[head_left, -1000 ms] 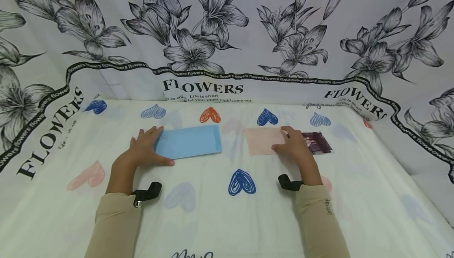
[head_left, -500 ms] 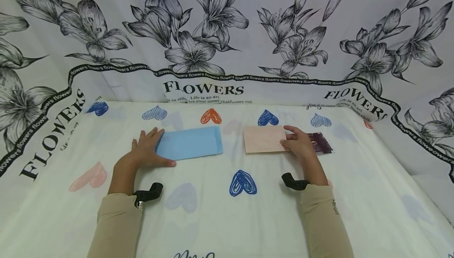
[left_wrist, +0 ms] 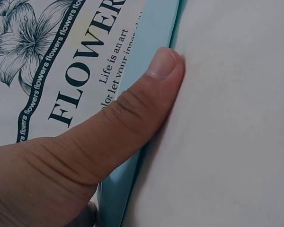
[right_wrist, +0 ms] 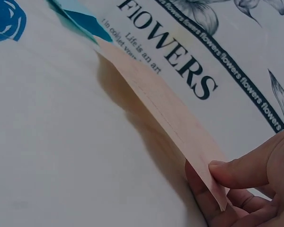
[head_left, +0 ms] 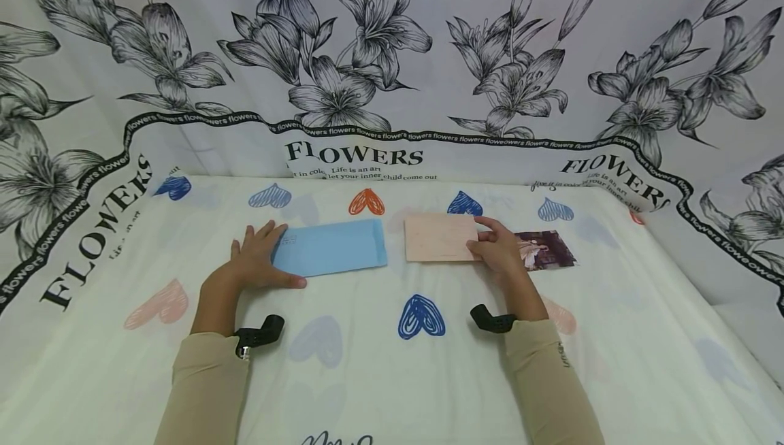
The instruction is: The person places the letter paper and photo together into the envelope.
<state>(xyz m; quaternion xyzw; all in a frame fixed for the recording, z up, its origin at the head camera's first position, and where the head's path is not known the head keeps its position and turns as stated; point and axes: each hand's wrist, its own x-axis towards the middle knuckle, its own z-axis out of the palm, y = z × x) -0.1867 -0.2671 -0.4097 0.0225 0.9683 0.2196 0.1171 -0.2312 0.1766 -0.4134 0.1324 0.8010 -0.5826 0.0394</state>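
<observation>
A light blue envelope (head_left: 331, 248) lies on the cloth left of centre, its right end standing slightly apart in the right wrist view. My left hand (head_left: 254, 258) rests spread over the envelope's left end, with the thumb (left_wrist: 146, 90) along the near edge. On the right, my right hand (head_left: 499, 248) pinches the right end of a pale pink card (head_left: 437, 237) between thumb and fingers. The card is raised off the cloth, as its shadow shows in the right wrist view, and its far end points at the envelope. A dark photo (head_left: 548, 249) lies partly behind the right hand.
The surface is a white cloth (head_left: 367, 363) printed with hearts. Behind it hangs a curtain (head_left: 429, 37) with black flower drawings and lettering. A black wrist camera (head_left: 263, 331) sits at the left sleeve and another black camera (head_left: 492, 319) at the right sleeve.
The right hand has taken hold of the pink card and lifted it, first moving right, then left toward the envelope. More of the photo shows. The left hand stays on the envelope.
</observation>
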